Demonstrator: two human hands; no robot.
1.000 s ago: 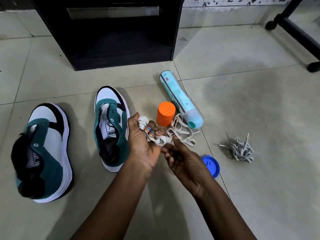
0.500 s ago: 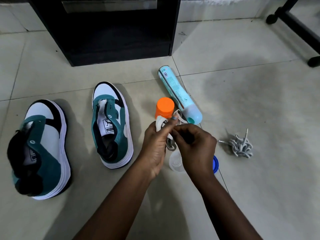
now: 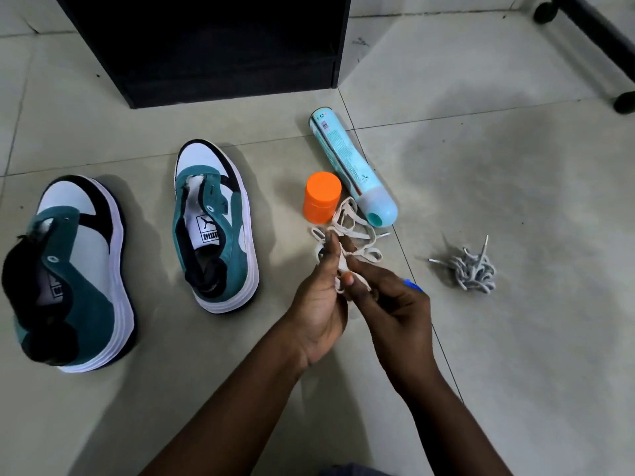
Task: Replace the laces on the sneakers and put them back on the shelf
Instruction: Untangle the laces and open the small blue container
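Compared with half a second ago, the right hand (image 3: 388, 304) has turned palm-up and opened a little, and the loops of the cream flat lace (image 3: 347, 235) now spread out beyond the fingers. The left hand (image 3: 319, 304) pinches that lace between thumb and fingertips; the right hand's fingers curl around its lower part, so both hands grip it above the floor (image 3: 498, 338). Two laceless teal-and-white sneakers sit to the left: the near sneaker (image 3: 68, 273) and the far sneaker (image 3: 214, 225), both outside the black shelf unit (image 3: 220, 49). One grey lace bundle (image 3: 472, 269) lies well to the right. One orange-capped bottle (image 3: 321, 197) stands beside one lying spray can (image 3: 354, 170). A blue sliver (image 3: 412, 286), possibly a lid, peeks past the right hand.
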